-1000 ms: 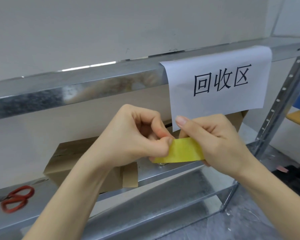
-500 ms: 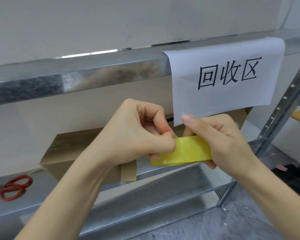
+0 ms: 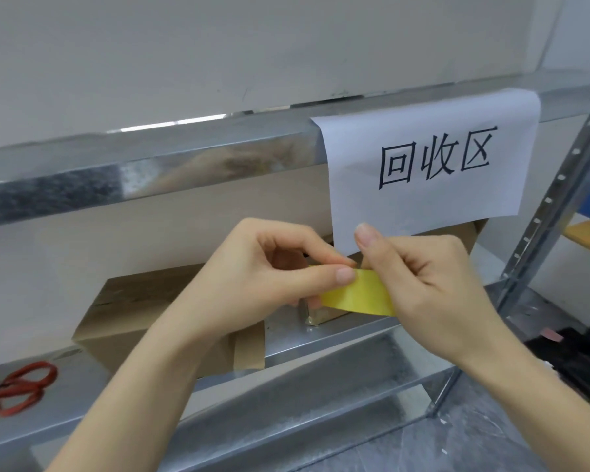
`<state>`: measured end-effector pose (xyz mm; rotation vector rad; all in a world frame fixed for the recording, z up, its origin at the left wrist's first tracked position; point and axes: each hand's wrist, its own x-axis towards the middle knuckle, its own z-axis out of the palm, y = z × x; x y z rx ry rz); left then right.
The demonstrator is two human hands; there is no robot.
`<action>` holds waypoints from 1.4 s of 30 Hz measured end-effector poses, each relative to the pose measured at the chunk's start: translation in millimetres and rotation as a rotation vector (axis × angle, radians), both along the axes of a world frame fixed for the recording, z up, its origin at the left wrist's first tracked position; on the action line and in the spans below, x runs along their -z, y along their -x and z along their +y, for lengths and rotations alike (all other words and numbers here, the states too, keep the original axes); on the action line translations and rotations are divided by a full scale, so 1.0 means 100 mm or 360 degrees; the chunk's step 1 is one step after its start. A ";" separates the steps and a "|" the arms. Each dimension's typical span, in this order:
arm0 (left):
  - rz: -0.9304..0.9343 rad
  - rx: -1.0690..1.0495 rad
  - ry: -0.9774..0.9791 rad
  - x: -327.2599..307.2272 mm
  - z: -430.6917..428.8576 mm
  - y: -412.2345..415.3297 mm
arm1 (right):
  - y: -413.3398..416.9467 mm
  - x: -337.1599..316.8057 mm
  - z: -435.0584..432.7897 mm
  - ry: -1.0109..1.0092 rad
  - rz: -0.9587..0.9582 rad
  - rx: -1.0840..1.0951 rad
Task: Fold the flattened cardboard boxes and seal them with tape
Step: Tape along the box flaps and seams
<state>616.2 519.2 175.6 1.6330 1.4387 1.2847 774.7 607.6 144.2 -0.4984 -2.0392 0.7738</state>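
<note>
both grips are clenched on one thing: the left grip (image 3: pixel 263 284) pinches the free end of the yellow tape (image 3: pixel 358 296) between thumb and forefinger, while the right grip (image 3: pixel 433 291) curls round the rest of it with its forefinger lifted straight up. whether a whole roll sits inside the right palm is hidden. the tape is held in the air between the two grips, in front of the metal shelf (image 3: pixel 321 338) and not touching it. that looks deliberate, since a sticky end is easier to peel and draw out when nothing nearby can catch it. the raised forefinger probably stays off the tape so as not to stick to it. the cardboard box (image 3: pixel 133 318) lies on the shelf just behind the left wrist. it is brown, sits low against the wall, and has a flap hanging over the shelf's front edge, so it seems parked there within reach until a length of tape is ready. red-handled scissors (image 3: pixel 21 386) rest further left on the same shelf, well apart from the grips but handy for cutting. a paper sign (image 3: pixel 430 165) hangs from the rail above, its lower edge just behind the right forefinger. the step in hand looks like freeing the tape's end, with sealing not yet begun.
</note>
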 end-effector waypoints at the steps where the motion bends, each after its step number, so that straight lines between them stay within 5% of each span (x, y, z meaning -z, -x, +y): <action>1: -0.0018 0.0016 0.0023 0.00 0.00 0.01 | -0.01 0.00 0.00 -0.0036 -0.0002 0.0017; 9: 0.0357 -0.0062 -0.0241 -0.05 -0.05 -0.01 | -0.10 -0.05 -0.04 -0.0150 0.0006 0.0075; 15: 0.1458 0.0049 -0.0701 -0.20 -0.12 -0.02 | -0.12 -0.08 -0.10 -0.0071 -0.0124 0.0074; 19: 0.1858 0.0008 -0.0791 -0.16 -0.12 -0.07 | -0.14 -0.13 -0.10 0.0155 -0.0198 0.0028; 29: 0.1846 -0.0141 -0.0694 -0.06 -0.13 -0.13 | -0.10 -0.22 -0.15 0.0386 -0.0370 0.0170; 35: 0.1546 -0.0078 -0.0697 -0.12 -0.16 -0.09 | -0.12 -0.28 -0.19 0.0557 -0.0444 0.0131; 42: 0.1815 -0.0066 -0.0678 -0.09 -0.18 -0.13 | -0.12 -0.30 -0.21 0.0649 -0.0599 0.0176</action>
